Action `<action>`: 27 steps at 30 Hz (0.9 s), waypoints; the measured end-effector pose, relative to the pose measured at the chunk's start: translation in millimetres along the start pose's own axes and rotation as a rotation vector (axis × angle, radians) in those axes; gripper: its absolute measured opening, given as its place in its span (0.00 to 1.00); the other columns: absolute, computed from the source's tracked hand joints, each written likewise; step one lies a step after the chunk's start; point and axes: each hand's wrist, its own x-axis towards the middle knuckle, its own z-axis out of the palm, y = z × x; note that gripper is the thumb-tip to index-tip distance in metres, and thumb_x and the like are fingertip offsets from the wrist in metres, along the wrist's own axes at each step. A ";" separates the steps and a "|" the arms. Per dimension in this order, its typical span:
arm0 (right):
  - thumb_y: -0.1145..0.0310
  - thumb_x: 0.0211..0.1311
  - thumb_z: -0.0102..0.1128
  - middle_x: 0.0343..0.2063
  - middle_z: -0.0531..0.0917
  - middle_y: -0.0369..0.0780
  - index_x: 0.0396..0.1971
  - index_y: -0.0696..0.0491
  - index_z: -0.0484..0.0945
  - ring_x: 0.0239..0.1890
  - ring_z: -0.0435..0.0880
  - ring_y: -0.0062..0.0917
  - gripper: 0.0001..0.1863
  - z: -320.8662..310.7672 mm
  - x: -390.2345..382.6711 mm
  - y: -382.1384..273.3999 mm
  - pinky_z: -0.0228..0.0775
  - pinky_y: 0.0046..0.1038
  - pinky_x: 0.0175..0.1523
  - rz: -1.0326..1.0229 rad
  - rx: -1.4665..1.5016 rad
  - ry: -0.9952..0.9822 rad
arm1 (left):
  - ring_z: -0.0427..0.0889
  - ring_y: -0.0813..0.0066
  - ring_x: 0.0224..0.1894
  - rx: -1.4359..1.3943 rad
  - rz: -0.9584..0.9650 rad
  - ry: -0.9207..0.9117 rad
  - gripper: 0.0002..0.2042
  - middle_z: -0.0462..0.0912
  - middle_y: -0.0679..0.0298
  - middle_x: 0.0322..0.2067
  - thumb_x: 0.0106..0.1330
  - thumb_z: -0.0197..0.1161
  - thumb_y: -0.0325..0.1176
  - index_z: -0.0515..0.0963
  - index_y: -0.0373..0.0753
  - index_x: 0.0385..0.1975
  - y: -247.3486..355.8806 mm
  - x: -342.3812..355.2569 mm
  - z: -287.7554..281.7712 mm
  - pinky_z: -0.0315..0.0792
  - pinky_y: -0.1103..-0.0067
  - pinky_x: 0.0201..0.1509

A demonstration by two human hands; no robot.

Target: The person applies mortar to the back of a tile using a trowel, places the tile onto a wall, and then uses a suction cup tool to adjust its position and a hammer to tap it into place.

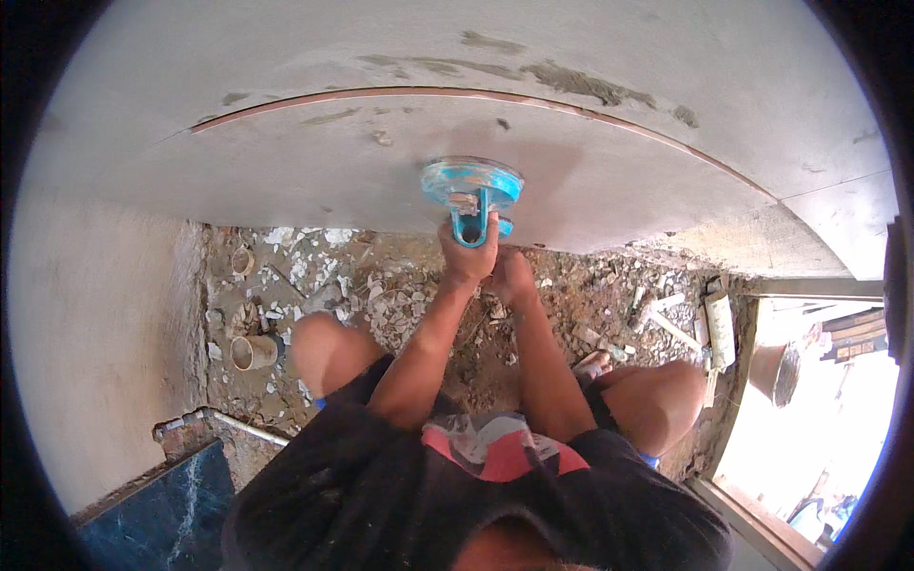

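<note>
Pale wall (105, 324) at left; earthen floor (484, 366) strewn with pale rubble (390, 309); bright framed opening (809, 438) at right.

White glare fills the opening (809, 443) at the right edge of the floor (487, 357). The wall (314, 167) has a soft shadow. Straight lines bend.

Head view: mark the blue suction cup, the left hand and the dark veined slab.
Blue suction cup (473, 178): head view, on its round disc.
Left hand (466, 253): head view, on the middle of its back.
Dark veined slab (157, 519): head view, on its face.
</note>
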 end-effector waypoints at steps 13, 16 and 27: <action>0.55 0.72 0.43 0.38 0.78 0.40 0.48 0.52 0.70 0.38 0.80 0.32 0.17 79.6 -29.7 -62.0 0.75 0.40 0.40 -0.235 0.840 -0.140 | 0.80 0.60 0.30 0.025 0.034 -0.033 0.17 0.79 0.52 0.27 0.57 0.68 0.41 0.74 0.31 0.30 52.2 9.1 -7.1 0.72 0.67 0.35; 0.54 0.71 0.45 0.38 0.78 0.40 0.48 0.52 0.70 0.37 0.80 0.31 0.17 95.0 -35.6 -66.3 0.75 0.38 0.39 -0.399 0.264 0.025 | 0.78 0.48 0.46 0.110 -0.263 -0.180 0.32 0.76 0.41 0.43 0.56 0.70 0.48 0.68 0.25 0.47 54.9 10.2 -19.5 0.71 0.61 0.50; 0.58 0.69 0.51 0.38 0.79 0.39 0.49 0.52 0.70 0.36 0.79 0.28 0.16 91.6 -18.0 -69.5 0.75 0.33 0.39 -0.372 0.617 -0.198 | 0.81 0.47 0.38 0.137 -0.015 -0.200 0.28 0.80 0.43 0.36 0.54 0.71 0.48 0.72 0.28 0.41 32.1 8.6 -24.0 0.73 0.63 0.42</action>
